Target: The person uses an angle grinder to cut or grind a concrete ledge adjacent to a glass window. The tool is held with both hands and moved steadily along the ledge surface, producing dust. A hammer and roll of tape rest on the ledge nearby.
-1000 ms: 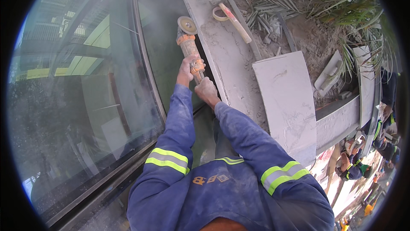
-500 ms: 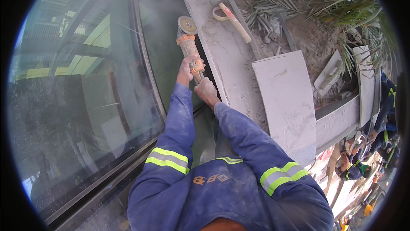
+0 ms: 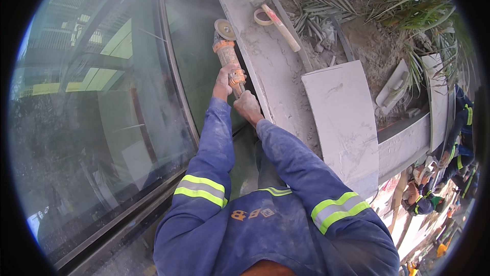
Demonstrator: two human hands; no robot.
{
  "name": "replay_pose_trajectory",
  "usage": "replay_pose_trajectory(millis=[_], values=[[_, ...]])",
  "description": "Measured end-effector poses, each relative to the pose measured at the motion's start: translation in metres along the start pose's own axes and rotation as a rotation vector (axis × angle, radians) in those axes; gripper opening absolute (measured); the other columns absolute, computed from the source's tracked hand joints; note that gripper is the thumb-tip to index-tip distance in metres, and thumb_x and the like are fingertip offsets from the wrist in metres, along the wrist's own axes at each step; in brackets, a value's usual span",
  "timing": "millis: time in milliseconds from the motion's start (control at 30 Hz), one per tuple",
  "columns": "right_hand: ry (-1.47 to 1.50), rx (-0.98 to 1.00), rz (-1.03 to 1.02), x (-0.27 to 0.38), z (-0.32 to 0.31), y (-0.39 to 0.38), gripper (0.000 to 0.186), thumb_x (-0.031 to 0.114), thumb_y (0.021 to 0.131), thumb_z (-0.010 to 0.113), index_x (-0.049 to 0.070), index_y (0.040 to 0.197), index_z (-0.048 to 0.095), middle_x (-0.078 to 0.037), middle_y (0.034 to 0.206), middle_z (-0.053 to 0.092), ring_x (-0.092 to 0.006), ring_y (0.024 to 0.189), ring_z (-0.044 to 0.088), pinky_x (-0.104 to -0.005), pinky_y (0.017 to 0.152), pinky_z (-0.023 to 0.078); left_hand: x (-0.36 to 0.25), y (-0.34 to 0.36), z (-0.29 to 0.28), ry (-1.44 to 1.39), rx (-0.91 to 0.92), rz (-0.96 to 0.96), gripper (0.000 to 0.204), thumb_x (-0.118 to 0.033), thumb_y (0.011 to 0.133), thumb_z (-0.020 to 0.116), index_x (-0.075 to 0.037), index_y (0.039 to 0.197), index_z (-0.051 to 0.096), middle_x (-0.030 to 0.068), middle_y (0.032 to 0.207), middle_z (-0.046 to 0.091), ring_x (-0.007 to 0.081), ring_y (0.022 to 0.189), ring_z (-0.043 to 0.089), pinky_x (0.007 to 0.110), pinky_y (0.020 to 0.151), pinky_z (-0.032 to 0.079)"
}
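Note:
Both hands are closed on a dusty orange angle grinder [image 3: 226, 55], whose pale round disc [image 3: 225, 29] sits beside the edge of a pale, dust-coated ledge [image 3: 252, 46]. My left hand [image 3: 224, 81] grips the body near its orange rear section; just below it, my right hand [image 3: 246, 104] is wrapped round the narrower tail end. Greenish glass [image 3: 92, 133] lies to the left of the tool, with dust haze over it near the disc. Some of my fingers are hidden behind the tool.
On the ledge lie a hammer [image 3: 278, 26], a tape roll [image 3: 260, 18] and a large pale board [image 3: 341, 123]. A planter bed [image 3: 362, 41] with palm fronds is at upper right. Several co-workers [image 3: 423, 199] in dark high-visibility clothing are at far right.
The grinder and my hands have shifted very slightly to the right. The co-workers at far right have changed their positions.

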State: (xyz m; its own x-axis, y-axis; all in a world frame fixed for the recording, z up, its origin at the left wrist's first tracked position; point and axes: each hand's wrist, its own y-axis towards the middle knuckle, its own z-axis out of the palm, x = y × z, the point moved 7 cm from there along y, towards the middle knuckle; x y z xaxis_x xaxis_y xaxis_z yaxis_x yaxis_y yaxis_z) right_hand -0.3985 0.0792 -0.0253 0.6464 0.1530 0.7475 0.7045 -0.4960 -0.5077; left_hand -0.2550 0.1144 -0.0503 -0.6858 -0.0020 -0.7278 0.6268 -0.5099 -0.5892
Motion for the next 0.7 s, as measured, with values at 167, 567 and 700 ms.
replay_pose_trajectory(millis=[167,567,700], values=[[-0.020,0.003,0.006,-0.005,0.003,-0.016,0.031,0.015,0.089,0.059,-0.009,0.109,0.061,-0.034,0.106,0.070,-0.0471,0.105,0.069,-0.0523,0.093,0.055,0.010,-0.011,-0.004,-0.002,0.007,-0.040,0.045,-0.030,0.074,0.080,-0.004,0.108,0.064,0.0152,0.090,0.070,0.0328,0.076,0.073,0.047,0.068,0.061],[0.014,0.015,-0.004,-0.002,-0.004,-0.004,0.034,0.013,0.087,0.059,-0.012,0.111,0.063,-0.037,0.107,0.068,-0.0478,0.107,0.068,-0.0514,0.094,0.055,0.003,-0.001,0.003,0.005,0.028,-0.014,0.051,-0.028,0.075,0.079,-0.002,0.113,0.058,0.0164,0.091,0.068,0.0325,0.077,0.071,0.050,0.067,0.060],[0.020,0.006,0.018,0.000,-0.003,0.002,0.034,0.013,0.087,0.059,-0.012,0.110,0.064,-0.037,0.106,0.068,-0.0479,0.107,0.068,-0.0510,0.093,0.055,0.000,0.003,0.004,0.019,0.017,-0.012,0.052,-0.029,0.074,0.080,-0.002,0.113,0.059,0.0163,0.091,0.069,0.0321,0.076,0.071,0.050,0.067,0.060]])
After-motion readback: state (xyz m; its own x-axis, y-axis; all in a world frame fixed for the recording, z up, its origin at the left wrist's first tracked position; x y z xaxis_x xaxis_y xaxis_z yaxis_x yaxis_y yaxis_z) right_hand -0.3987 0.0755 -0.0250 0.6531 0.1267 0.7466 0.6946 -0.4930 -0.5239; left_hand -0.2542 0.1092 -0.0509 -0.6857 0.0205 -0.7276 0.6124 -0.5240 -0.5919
